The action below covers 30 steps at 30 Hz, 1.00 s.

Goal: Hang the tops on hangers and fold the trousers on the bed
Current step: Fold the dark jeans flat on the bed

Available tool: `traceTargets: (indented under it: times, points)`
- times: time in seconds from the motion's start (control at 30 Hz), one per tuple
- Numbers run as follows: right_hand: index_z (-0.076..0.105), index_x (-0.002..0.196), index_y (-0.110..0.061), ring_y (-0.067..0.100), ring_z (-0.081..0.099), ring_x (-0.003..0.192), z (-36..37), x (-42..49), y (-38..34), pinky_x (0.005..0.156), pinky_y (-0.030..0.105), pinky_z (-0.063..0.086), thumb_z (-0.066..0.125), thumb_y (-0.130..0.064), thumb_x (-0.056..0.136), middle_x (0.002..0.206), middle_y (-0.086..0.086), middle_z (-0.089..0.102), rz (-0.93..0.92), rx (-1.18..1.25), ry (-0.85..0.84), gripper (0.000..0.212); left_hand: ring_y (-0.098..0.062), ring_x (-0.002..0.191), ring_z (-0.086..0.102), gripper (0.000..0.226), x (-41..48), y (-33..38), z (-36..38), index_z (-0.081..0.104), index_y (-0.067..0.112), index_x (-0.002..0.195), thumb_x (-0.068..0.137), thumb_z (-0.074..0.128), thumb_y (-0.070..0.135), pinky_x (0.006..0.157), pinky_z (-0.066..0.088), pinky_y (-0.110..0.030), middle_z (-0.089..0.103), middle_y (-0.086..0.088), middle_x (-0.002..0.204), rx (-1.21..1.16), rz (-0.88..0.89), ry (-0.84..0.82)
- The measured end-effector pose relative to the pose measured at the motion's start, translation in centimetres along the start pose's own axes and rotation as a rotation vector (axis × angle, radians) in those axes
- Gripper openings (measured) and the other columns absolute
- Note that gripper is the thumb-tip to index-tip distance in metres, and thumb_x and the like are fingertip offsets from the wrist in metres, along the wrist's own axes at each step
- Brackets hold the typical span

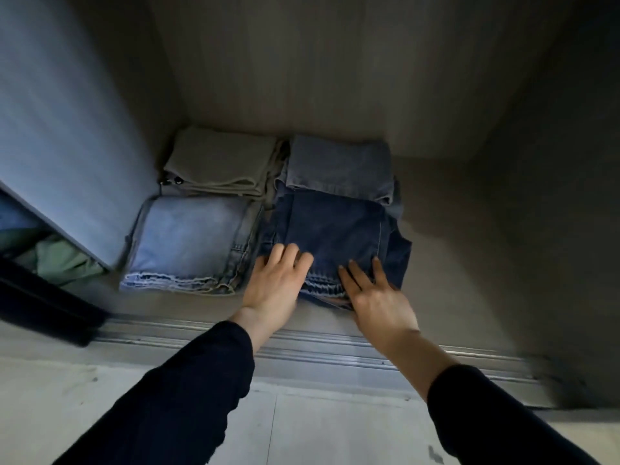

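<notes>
Wardrobe interior [335,78] fills most of the view: pale wood-grain back and side walls, with a flat wardrobe floor [469,250] carrying four folded garments in a two-by-two block at its left side. A sliding door [67,129] stands at the left, and a metal door track [302,347] runs along the front edge of the wardrobe floor. Tiled room floor [302,424] lies below the track.

Folded light blue jeans [191,239] occupy the front-left position, frayed hems facing the camera. Folded dark blue jeans [339,236] occupy the front-right position, just beside the light blue pair and overlapping the front edge of the folded grey-blue jeans [339,166] at the back right. Folded beige trousers [221,159] lie at the back left, touching the grey-blue pair.

Green fabric [60,260] shows past the lower edge of the sliding door; its type cannot be determined.

Both arms wear dark sleeves [188,391]. The left hand [275,283] lies flat on the front-left corner of the dark blue jeans, fingers spread and extended, gripping nothing. The right hand [375,293] lies flat on the front edge of the same pair, fingers likewise extended, palm down, gripping nothing.
</notes>
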State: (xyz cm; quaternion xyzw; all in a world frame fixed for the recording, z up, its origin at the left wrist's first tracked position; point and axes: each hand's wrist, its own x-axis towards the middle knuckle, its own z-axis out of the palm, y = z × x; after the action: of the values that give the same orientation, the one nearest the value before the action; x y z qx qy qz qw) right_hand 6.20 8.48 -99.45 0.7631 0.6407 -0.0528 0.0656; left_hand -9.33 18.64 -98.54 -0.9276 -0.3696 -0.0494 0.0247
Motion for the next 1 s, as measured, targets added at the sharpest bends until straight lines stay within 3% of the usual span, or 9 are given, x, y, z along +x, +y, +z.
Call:
traceTargets:
  times: [0.13, 0.23, 0.33, 0.43, 0.5, 0.67, 0.8, 1.0]
  points:
    - [0.003, 0.154, -0.012, 0.045, 0.001, 0.146, 0.6, 1.6, 0.1, 0.118, 0.047, 0.016, 0.037, -0.009, 0.099, 0.162, 0.008, 0.007, -0.019, 0.008, 0.041, 0.065, -0.029, 0.116, 0.036, 0.054, 1.4, -0.2, 0.5, 0.041, 0.019, 0.123, 0.076, 0.061, 0.002, 0.085, 0.039, -0.039, 0.040, -0.005, 0.123, 0.012, -0.063, 0.019]
    - [-0.013, 0.152, -0.018, 0.033, -0.027, 0.143, 2.4, -0.4, 0.3, 0.119, 0.037, 0.002, 0.042, -0.026, 0.095, 0.161, -0.003, -0.014, -0.032, 0.121, -0.022, 0.080, -0.028, 0.116, 0.035, 0.071, -0.7, -0.2, 1.8, 0.039, 0.022, 0.129, 0.065, 0.067, 0.005, 0.091, 0.038, -0.038, 0.038, -0.003, 0.127, -0.038, -0.025, -0.060]
    - [-0.025, 0.147, -0.028, 0.019, -0.046, 0.132, 1.9, -1.7, 0.6, 0.120, 0.035, 0.000, 0.040, -0.038, 0.092, 0.152, -0.016, -0.034, -0.018, 0.225, -0.142, 0.086, -0.028, 0.124, 0.030, 0.085, -3.0, -0.9, 1.6, 0.031, 0.021, 0.142, 0.064, 0.061, 0.005, 0.105, 0.030, -0.036, 0.029, -0.003, 0.141, -0.153, 0.016, -0.178]
    - [-0.003, 0.155, -0.028, 0.022, -0.025, 0.145, -1.5, -0.8, 0.8, 0.120, 0.042, 0.005, 0.040, -0.041, 0.095, 0.160, -0.013, -0.018, 0.016, 0.257, -0.256, 0.075, -0.025, 0.130, 0.024, 0.082, -3.1, -1.5, -0.8, 0.024, 0.021, 0.148, 0.073, 0.052, 0.003, 0.109, 0.026, -0.033, 0.020, 0.001, 0.148, -0.296, 0.004, -0.336]
    - [0.010, 0.155, -0.024, 0.023, -0.006, 0.149, -4.8, -0.9, 0.3, 0.121, 0.042, 0.010, 0.039, -0.041, 0.097, 0.163, -0.007, -0.003, 0.048, 0.296, -0.233, 0.068, -0.024, 0.134, 0.022, 0.074, -2.9, -1.8, -3.7, 0.023, 0.022, 0.150, 0.082, 0.049, 0.004, 0.112, 0.025, -0.034, 0.018, 0.004, 0.151, -0.347, -0.008, -0.418]
    - [0.022, 0.152, -0.021, 0.021, 0.020, 0.145, -16.1, -4.9, -2.6, 0.115, 0.039, 0.026, 0.041, -0.041, 0.098, 0.159, 0.000, 0.022, 0.024, 0.358, -0.206, 0.061, -0.021, 0.138, 0.028, 0.054, -4.7, -1.9, -15.2, 0.042, 0.018, 0.141, 0.089, 0.051, 0.011, 0.109, 0.033, -0.034, 0.030, 0.003, 0.151, -0.444, -0.206, -0.297]
    - [0.028, 0.150, -0.017, 0.022, 0.031, 0.138, -29.0, -10.1, -6.6, 0.109, 0.035, 0.031, 0.041, -0.039, 0.098, 0.152, 0.003, 0.035, -0.077, 0.344, -0.224, 0.058, -0.021, 0.121, 0.048, 0.039, -7.9, -2.8, -29.1, 0.057, 0.016, 0.123, 0.085, 0.050, 0.009, 0.096, 0.044, -0.037, 0.051, -0.001, 0.128, -0.516, -0.345, -0.239]
    - [0.049, 0.132, -0.013, 0.026, 0.045, 0.123, -50.8, -17.1, -13.2, 0.095, 0.033, 0.040, 0.047, -0.033, 0.096, 0.130, 0.006, 0.053, -0.197, 0.396, -0.153, 0.041, -0.028, 0.103, 0.061, 0.025, -13.2, -6.8, -51.3, 0.068, 0.015, 0.100, 0.081, 0.054, 0.007, 0.081, 0.047, -0.034, 0.064, -0.006, 0.108, -0.538, -0.516, -0.070]
